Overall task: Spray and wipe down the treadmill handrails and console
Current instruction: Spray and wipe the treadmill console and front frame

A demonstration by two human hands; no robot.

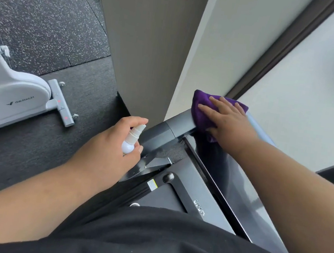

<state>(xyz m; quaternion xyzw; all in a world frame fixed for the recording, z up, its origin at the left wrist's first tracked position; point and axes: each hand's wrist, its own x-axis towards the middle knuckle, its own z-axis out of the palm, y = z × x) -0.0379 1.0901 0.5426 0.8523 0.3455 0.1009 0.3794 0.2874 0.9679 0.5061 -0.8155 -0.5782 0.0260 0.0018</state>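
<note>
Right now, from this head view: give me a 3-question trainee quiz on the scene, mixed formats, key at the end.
1. True or false: the right hand presses the purple cloth with flat fingers against the top of the treadmill handrail.
2. Multiple choice: what does the left hand hold? A) a folded towel B) a small white spray bottle C) nothing
3. Fill in: the white exercise bike on the floor stands to the person's ____.

Key: 1 true; 2 B; 3 left
</note>
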